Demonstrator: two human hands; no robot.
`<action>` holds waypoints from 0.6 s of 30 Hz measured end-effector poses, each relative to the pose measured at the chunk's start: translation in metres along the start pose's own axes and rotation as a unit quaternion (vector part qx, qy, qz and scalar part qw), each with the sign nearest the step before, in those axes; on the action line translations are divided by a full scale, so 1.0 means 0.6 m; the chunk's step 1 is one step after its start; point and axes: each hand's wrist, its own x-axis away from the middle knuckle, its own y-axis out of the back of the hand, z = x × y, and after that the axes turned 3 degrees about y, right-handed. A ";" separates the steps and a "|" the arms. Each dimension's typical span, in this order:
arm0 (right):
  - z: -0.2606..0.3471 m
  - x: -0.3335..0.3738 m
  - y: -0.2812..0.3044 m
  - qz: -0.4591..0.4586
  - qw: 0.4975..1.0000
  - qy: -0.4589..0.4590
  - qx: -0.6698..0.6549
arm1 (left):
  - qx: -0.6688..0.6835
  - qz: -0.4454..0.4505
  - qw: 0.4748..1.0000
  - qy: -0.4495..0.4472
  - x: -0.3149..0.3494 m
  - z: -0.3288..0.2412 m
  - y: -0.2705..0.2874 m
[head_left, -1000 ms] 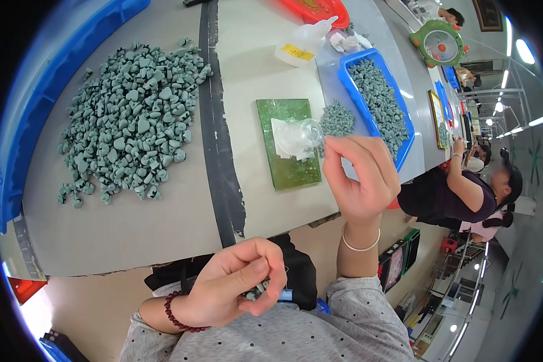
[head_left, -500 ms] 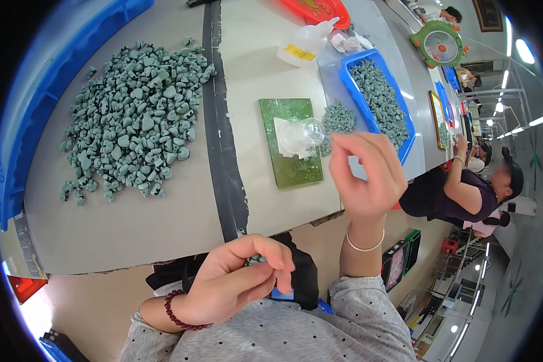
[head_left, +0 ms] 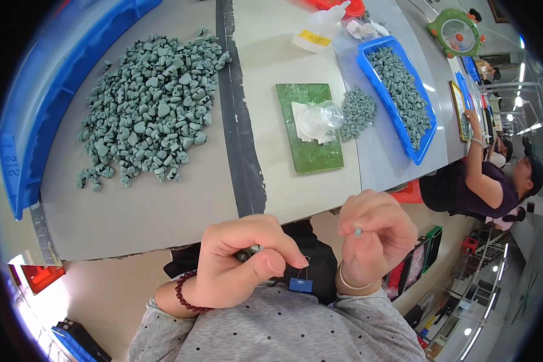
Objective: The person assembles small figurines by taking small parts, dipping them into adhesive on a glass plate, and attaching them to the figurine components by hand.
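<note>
Here, a big grey table (head_left: 163, 211) fills most of the view, with a dark stripe (head_left: 238, 120) running down its middle. On the left part lies a large heap of small grey-green stones (head_left: 148, 108), and a long blue tray (head_left: 36, 108) curves around that side. To the right sits a blue bin (head_left: 425, 142) full of the same stones, and a little pile of stones (head_left: 357, 111) lies just beside it. Between the stripe and the bin is a green mat (head_left: 311, 157), and a clear plastic cup (head_left: 321, 116) lies tipped on a bit of white paper on it. A white squeeze bottle (head_left: 320, 30) stands farther back. Another person (head_left: 489, 187) in a dark top works at the right edge. Down low, near the grey dotted shirt, the left hand (head_left: 238, 265) is curled almost closed, and its thumb and fingers pinch 1 small grey stone (head_left: 247, 253). A small blue clip (head_left: 300, 283) hangs just under its fingertips. The right hand (head_left: 374, 238) is curled too, and it holds 1 tiny pale bead (head_left: 358, 231) between thumb and finger. The 2 hands are near each other, not touching.
</note>
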 end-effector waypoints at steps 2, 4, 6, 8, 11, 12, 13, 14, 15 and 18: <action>0.003 0.007 0.002 0.020 0.995 -0.044 -0.090 | 0.006 -0.025 1.000 -0.016 0.000 0.000 -0.006; 0.004 0.010 0.000 0.019 0.992 -0.060 -0.110 | 0.002 -0.038 0.999 -0.014 0.001 -0.005 -0.008; 0.005 0.011 -0.001 0.017 0.989 -0.075 -0.126 | 0.012 -0.002 1.000 -0.003 0.009 -0.006 0.005; 0.004 0.011 0.001 0.043 0.984 -0.108 -0.136 | 0.026 0.037 0.999 0.009 0.013 -0.008 0.006; 0.000 0.012 0.001 0.048 0.977 -0.124 -0.170 | 0.057 0.003 0.996 0.063 0.018 -0.011 0.002; 0.001 0.012 0.000 0.047 0.976 -0.122 -0.172 | 0.054 -0.004 0.998 0.030 0.019 -0.006 0.002; 0.003 0.012 0.000 0.050 0.976 -0.123 -0.174 | 0.051 -0.011 0.999 -0.002 0.020 -0.002 0.002; 0.004 0.012 -0.001 0.054 0.975 -0.124 -0.176 | 0.048 -0.011 0.999 -0.002 0.019 -0.001 0.000; 0.006 0.012 -0.001 0.052 0.975 -0.123 -0.177 | 0.008 -0.031 0.999 -0.027 0.018 0.001 -0.002; 0.009 0.009 -0.002 0.056 0.981 -0.113 -0.151 | -0.030 -0.046 0.997 -0.059 0.015 0.006 -0.005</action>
